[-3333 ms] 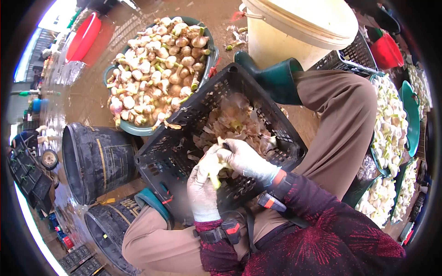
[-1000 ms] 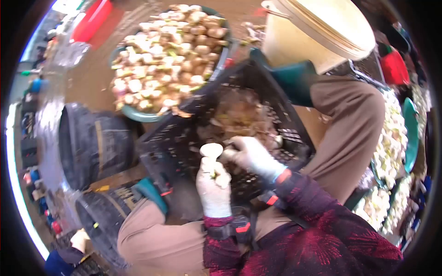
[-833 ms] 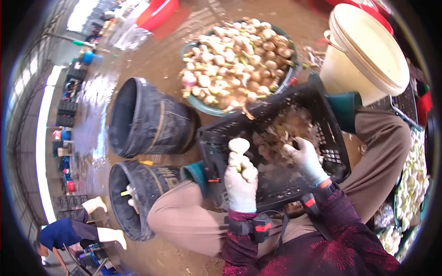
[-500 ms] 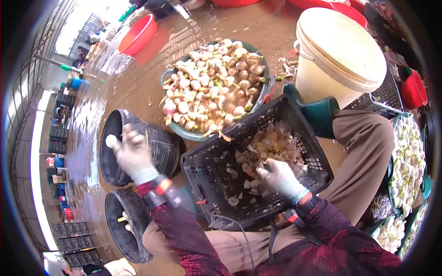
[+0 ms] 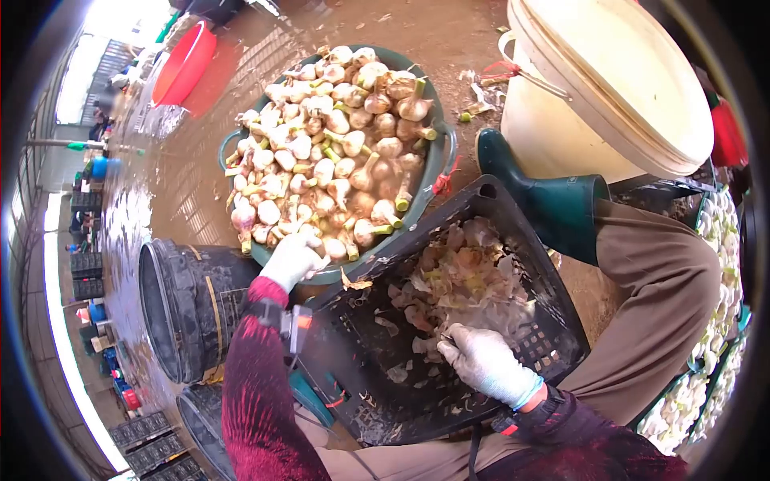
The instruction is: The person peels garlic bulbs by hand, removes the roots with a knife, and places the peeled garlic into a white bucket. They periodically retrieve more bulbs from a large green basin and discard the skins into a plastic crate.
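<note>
My left hand (image 5: 295, 261), in a pale glove, reaches over the near rim of a green tub (image 5: 443, 172) heaped with garlic bulbs (image 5: 323, 172). Its thumb stands apart from the fingers, which touch the nearest bulbs; no bulb shows in its grip. My right hand (image 5: 488, 365), gloved too, is held closed above a black plastic crate (image 5: 353, 405). Whatever its fingers pinch is too small to name. Papery garlic skins (image 5: 469, 276) lie in the crate, just beyond the right hand.
A black bucket (image 5: 192, 309) lies tipped at the left, with a second black bucket (image 5: 200, 417) below it. A cream bucket (image 5: 553, 136) stands beside my green boot (image 5: 553, 204). Peeled garlic (image 5: 726, 264) fills containers at far right. A red basin (image 5: 183, 66) sits farther off.
My left hand has moved from the black bucket's mouth, where it had a white garlic piece at its fingertips, right to the tub. That piece no longer shows. My right hand stays over the crate.
</note>
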The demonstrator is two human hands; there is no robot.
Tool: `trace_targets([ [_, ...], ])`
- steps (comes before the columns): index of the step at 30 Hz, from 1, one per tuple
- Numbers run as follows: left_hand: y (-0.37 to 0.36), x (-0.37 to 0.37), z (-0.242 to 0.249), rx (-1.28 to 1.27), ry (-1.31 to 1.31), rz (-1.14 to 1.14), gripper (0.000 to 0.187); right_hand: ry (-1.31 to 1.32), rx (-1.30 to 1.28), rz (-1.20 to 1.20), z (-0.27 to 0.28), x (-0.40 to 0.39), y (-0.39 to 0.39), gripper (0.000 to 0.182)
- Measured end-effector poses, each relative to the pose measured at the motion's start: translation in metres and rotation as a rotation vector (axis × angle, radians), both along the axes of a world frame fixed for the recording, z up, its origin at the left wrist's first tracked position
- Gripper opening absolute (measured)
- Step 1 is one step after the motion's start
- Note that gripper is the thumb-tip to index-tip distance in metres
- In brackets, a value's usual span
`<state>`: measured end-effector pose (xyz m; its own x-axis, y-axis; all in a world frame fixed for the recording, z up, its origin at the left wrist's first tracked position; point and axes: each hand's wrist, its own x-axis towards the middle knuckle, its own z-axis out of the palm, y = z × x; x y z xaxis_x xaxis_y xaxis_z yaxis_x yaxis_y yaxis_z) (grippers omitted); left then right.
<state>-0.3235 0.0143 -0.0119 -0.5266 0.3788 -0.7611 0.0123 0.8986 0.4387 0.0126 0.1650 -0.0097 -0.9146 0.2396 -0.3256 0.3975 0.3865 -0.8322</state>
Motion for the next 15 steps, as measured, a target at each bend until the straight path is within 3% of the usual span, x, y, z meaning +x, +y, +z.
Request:
trace_targets([
  [4,-0.002,0.061,0.060,0.205,0.009,0.221,0.037,0.119,-0.077,-0.036,0.006,0.003,-0.002,0.022],
  [6,-0.003,0.110,0.084,0.410,-0.030,0.338,0.046,0.212,-0.483,-0.188,0.012,0.001,-0.008,0.031],
  [7,0.001,0.142,0.092,0.518,-0.013,0.407,0.048,0.154,-0.576,-0.196,0.012,0.000,-0.010,0.040],
  [10,0.002,0.229,0.100,0.701,-0.088,0.484,0.059,0.252,-0.822,-0.194,0.040,0.002,-0.006,0.042],
  [11,0.004,0.254,0.098,0.803,-0.082,0.543,0.059,0.248,-0.818,-0.195,0.041,0.005,-0.008,0.042],
  [13,0.004,0.284,0.091,0.915,-0.090,0.705,0.049,0.548,-0.170,-0.020,0.038,0.011,-0.013,0.041],
  [14,-0.009,0.290,0.078,1.141,-0.237,0.749,0.043,0.570,-0.057,0.065,0.033,0.015,-0.017,0.043],
  [15,-0.011,0.297,0.073,1.143,-0.216,0.840,0.041,0.488,-0.186,0.123,0.041,0.022,-0.016,0.043],
])
